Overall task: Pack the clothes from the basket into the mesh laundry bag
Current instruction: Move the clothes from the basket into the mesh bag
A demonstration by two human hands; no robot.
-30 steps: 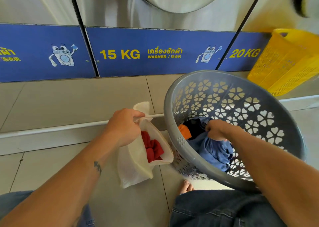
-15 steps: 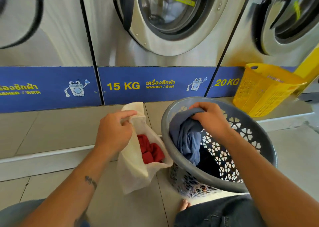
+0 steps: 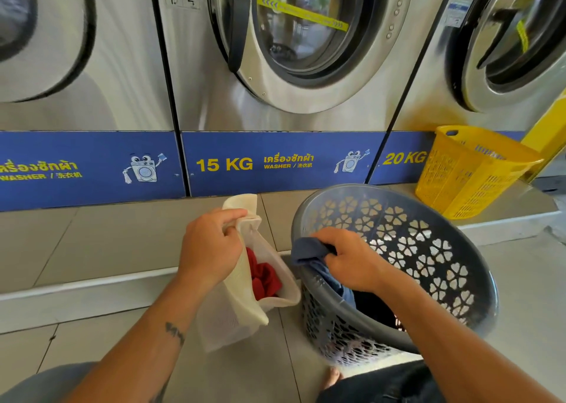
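Observation:
My left hand (image 3: 211, 246) grips the rim of the cream mesh laundry bag (image 3: 235, 320) and holds its mouth open above the floor. A red garment (image 3: 265, 278) lies inside the bag. My right hand (image 3: 352, 260) clutches a blue garment (image 3: 309, 251) and holds it over the left rim of the grey round basket (image 3: 428, 249). The rest of the blue cloth trails down inside the basket onto dark clothes (image 3: 373, 311). The bag's mouth is just left of the basket rim.
Steel front-loading washers (image 3: 294, 50) with blue labelled panels stand on a raised tiled step straight ahead. A yellow plastic basket (image 3: 471, 173) sits on the step at the right. My knees in jeans and a bare foot (image 3: 332, 376) are at the bottom edge.
My right hand has lifted the blue garment out of the basket's depth and carried it left to the rim beside the bag. My left hand kept hold of the bag. My view tilted upward.

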